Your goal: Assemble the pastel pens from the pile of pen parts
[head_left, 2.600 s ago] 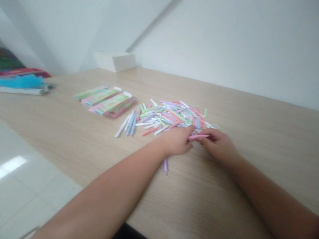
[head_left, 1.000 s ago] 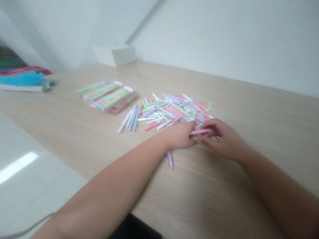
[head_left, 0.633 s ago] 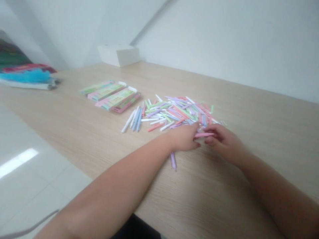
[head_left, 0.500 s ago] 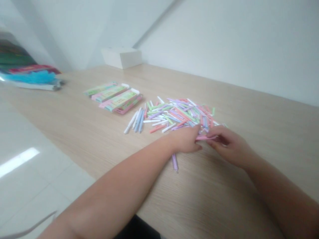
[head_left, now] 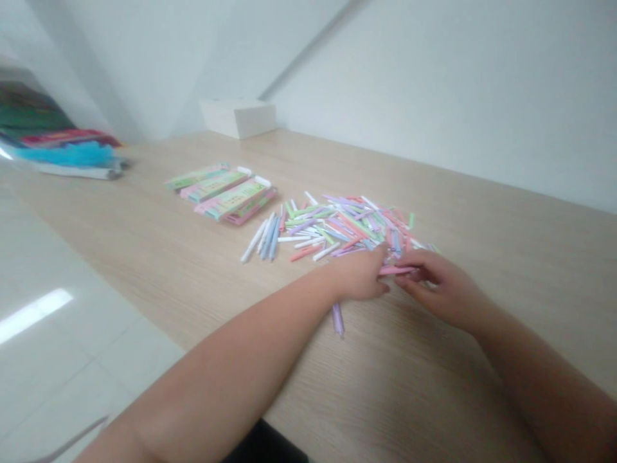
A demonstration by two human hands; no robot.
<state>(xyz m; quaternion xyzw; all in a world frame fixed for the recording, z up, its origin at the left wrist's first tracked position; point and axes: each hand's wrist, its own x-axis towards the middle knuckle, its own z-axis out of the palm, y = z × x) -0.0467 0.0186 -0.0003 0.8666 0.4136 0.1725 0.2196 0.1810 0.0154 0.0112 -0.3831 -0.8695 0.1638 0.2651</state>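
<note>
Between my hands lies a slim pink pen [head_left: 391,271], held level just above the near edge of a heap. My left hand [head_left: 360,275] is closed around its left end. On its right end, the thumb and fingers of my right hand [head_left: 438,283] pinch it. The heap of pastel pens [head_left: 344,225] in purple, green, white, orange and blue spreads beyond my hands. Partly covered by my left wrist, a purple pen [head_left: 338,320] rests on the table. White and blue pens [head_left: 264,238] lie side by side left of the heap.
Several flat printed packets [head_left: 234,196] in pink and green lie at the left. A white box [head_left: 238,118] stands against the wall at the back. Blue and red items [head_left: 72,153] are stacked at the far left table edge, with tiled floor [head_left: 53,334] below.
My right hand has shifted slightly left along the pink pen. Both hands keep hold of it. The whole view has tilted a little, so things sit slightly lower in the picture.
</note>
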